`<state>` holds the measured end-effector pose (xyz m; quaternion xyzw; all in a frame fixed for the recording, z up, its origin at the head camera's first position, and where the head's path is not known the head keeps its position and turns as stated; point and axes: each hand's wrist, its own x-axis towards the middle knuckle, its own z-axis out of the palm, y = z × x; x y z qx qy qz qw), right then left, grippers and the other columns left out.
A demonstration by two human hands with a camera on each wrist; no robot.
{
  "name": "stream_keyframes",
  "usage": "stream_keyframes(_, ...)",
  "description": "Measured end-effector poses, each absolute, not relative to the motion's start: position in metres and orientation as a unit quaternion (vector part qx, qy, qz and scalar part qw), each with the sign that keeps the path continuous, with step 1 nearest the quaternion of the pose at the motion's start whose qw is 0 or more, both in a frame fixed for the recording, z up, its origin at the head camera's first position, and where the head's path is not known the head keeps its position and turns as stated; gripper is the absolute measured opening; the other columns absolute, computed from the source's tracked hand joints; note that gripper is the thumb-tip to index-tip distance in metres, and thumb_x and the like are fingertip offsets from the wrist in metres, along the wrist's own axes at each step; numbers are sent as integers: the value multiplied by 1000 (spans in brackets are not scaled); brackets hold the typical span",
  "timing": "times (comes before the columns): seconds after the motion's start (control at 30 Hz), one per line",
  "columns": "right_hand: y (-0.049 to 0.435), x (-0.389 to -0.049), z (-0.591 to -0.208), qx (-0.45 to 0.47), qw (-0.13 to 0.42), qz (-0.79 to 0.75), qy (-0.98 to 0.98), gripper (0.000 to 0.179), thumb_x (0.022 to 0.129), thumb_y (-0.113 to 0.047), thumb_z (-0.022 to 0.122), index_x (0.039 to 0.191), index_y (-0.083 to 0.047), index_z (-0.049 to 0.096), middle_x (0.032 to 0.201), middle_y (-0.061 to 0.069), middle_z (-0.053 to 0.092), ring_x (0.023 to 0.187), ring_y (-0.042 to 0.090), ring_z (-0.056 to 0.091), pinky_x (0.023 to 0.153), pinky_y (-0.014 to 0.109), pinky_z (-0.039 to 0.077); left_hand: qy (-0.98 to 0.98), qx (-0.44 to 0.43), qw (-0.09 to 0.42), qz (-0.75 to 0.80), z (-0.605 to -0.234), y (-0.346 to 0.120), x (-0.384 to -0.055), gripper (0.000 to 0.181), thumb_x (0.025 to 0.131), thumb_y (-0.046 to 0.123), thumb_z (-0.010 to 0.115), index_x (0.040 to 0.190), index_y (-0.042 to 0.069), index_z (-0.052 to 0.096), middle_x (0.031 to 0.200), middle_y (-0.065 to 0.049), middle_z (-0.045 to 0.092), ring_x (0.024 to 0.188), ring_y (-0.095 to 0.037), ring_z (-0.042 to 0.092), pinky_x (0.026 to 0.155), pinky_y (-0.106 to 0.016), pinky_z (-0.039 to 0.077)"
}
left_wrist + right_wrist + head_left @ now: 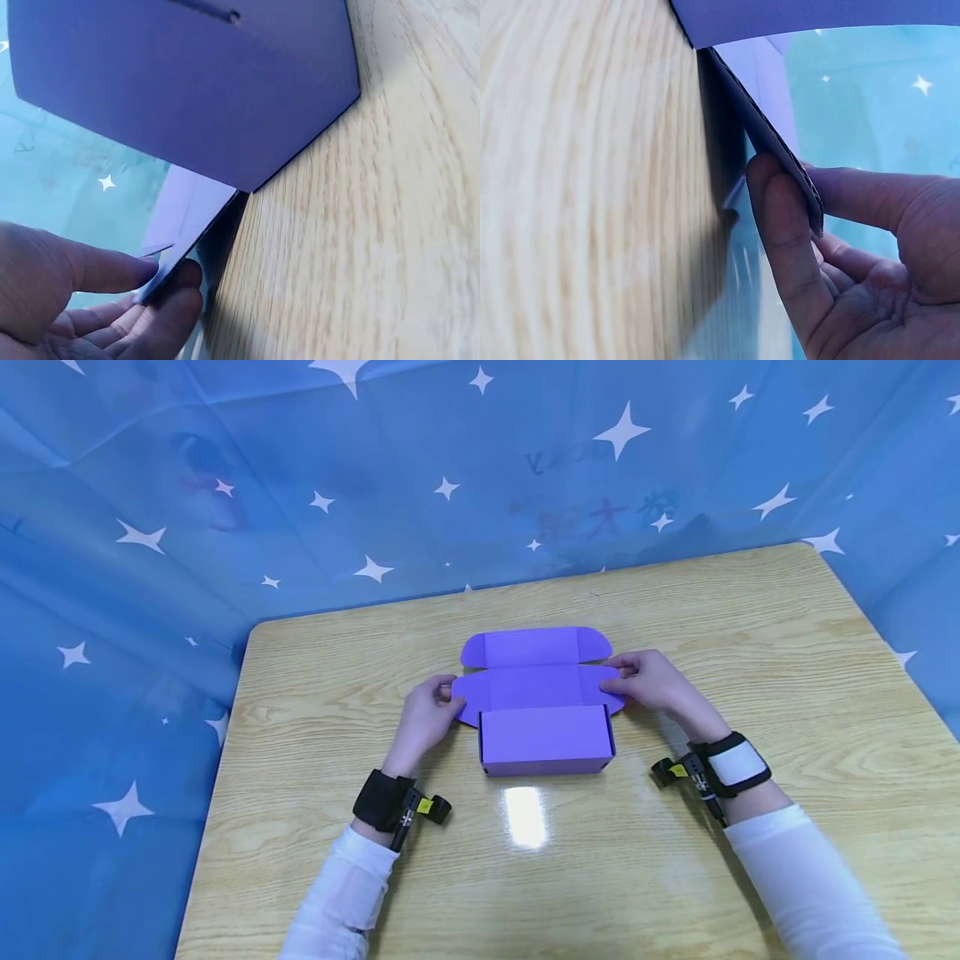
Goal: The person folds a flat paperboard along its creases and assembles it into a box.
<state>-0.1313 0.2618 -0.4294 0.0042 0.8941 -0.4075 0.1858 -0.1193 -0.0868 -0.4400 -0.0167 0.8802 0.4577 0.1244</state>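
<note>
A purple cardboard box (pixel 547 735) stands on the wooden table, its lid folded back and away from me with side flaps spread out. My left hand (pixel 427 714) pinches the lid's left side flap (pixel 471 695) between thumb and fingers. On the other side, my right hand (pixel 648 678) pinches the right side flap (pixel 600 680). In the left wrist view, the thumb lies above the cardboard edge and the fingers below it. The right wrist view shows the corrugated edge (pixel 780 150) held the same way, raised off the table. The box's inside is hidden in the head view.
The light wooden table (pixel 315 693) reaches out on all sides of the box. Behind it and to the left hangs a blue cloth (pixel 412 468) with white stars. A bright reflection lies on the tabletop in front of the box.
</note>
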Motion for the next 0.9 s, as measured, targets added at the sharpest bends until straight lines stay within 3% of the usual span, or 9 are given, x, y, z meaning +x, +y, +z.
stream_keyframes(0.13, 259, -132, -426, 11, 179, -410, 895, 50, 97, -19, 74, 137, 9, 63, 100, 7, 67, 83, 8, 56, 69, 18, 47, 859, -28, 123, 497, -438, -89, -120, 47, 98, 4, 67, 144, -3, 58, 115, -24, 75, 72, -12, 71, 66, -22, 59)
stream_keyframes(0.27, 257, -132, -417, 19, 167, -424, 890, 46, 99, -20, 73, 134, 8, 65, 97, 4, 70, 78, 3, 58, 67, 17, 49, 837, -34, 113, 534, -432, -90, -120, 45, 99, 1, 66, 143, -1, 58, 112, -24, 74, 65, -6, 66, 64, -25, 60)
stream_keyframes(0.47, 255, -131, -401, 9, 110, -440, 891, 28, 99, -21, 72, 113, 3, 73, 74, -10, 58, 65, 2, 49, 59, 21, 41, 834, -21, 59, 548, -419, -92, -120, 42, 99, 3, 67, 140, 3, 61, 109, -21, 73, 72, -13, 68, 60, -21, 54)
stream_keyframes(0.57, 254, -129, -395, -3, 67, -443, 894, 24, 100, -24, 71, 104, 0, 73, 67, -14, 52, 61, 4, 45, 55, 24, 37, 829, -9, 24, 558, -412, -92, -120, 39, 100, 3, 66, 139, 3, 62, 112, -22, 73, 82, -21, 72, 65, -19, 56)
stream_keyframes(0.63, 252, -127, -393, -11, 33, -446, 894, 23, 100, -24, 72, 103, -1, 74, 69, -15, 55, 63, 2, 48, 55, 23, 39, 825, -5, 3, 565, -408, -93, -120, 37, 100, 3, 66, 138, 1, 62, 115, -24, 73, 89, -26, 75, 70, -17, 57)
stream_keyframes(0.73, 248, -124, -390, -20, -14, -451, 892, 22, 101, -23, 72, 105, -1, 76, 77, -10, 65, 69, -5, 56, 59, 17, 45, 819, -4, -24, 573, -403, -93, -120, 35, 100, 3, 67, 135, -2, 64, 119, -25, 74, 98, -34, 75, 75, -12, 57)
stream_keyframes(0.9, 239, -122, -390, -31, -71, -467, 881, 21, 101, -17, 71, 107, 2, 77, 94, 15, 76, 79, -14, 61, 73, 5, 50, 806, -8, -50, 590, -401, -95, -119, 29, 101, 5, 67, 129, -3, 67, 120, -24, 74, 103, -38, 75, 76, -9, 55)
